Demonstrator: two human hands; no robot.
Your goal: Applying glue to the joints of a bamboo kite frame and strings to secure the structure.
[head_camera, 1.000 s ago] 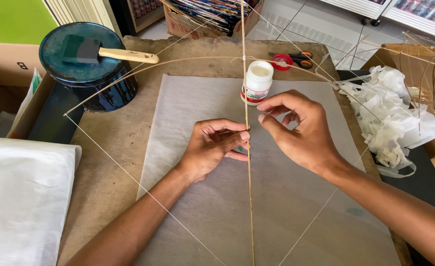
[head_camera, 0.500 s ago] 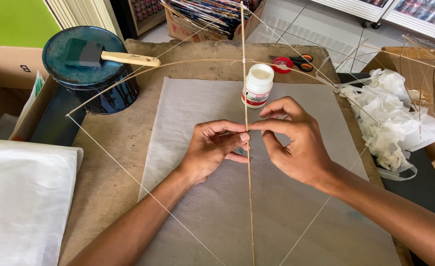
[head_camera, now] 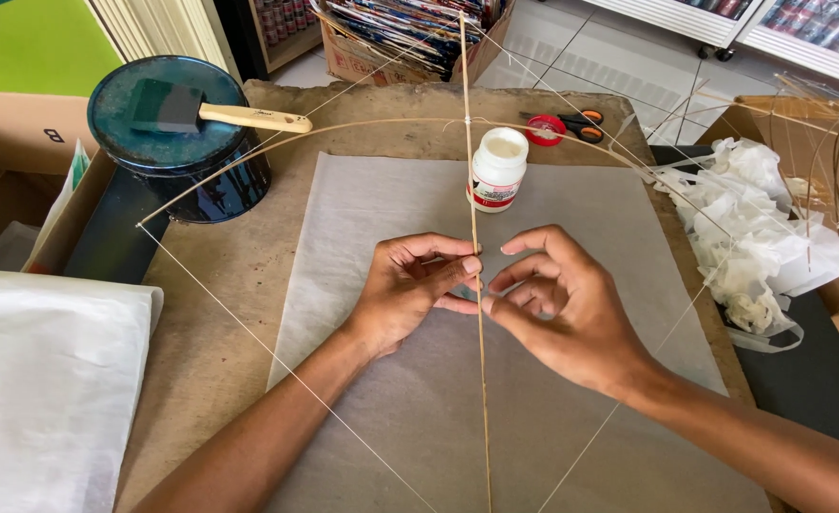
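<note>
A thin bamboo spine stick [head_camera: 472, 190] runs up the middle of a kite frame, crossed by a bowed stick [head_camera: 343, 130] and edged with white string [head_camera: 239, 323]. The frame lies over a sheet of grey tissue paper [head_camera: 381, 418]. My left hand [head_camera: 410, 285] pinches the spine stick between thumb and fingers. My right hand [head_camera: 552, 304] is just right of the stick, fingertips curled against it. A white glue bottle [head_camera: 496, 169] stands right behind my hands.
A dark paint can [head_camera: 177, 142] with a foam brush [head_camera: 210, 111] on its lid stands at the back left. Red-handled scissors [head_camera: 560, 125] lie behind the bottle. Crumpled white paper [head_camera: 752, 237] sits at right, a white sheet [head_camera: 39, 380] at left, cardboard boxes around.
My right hand has slid down and right along the spine stick, its fingers loosening. My left hand stays on the stick.
</note>
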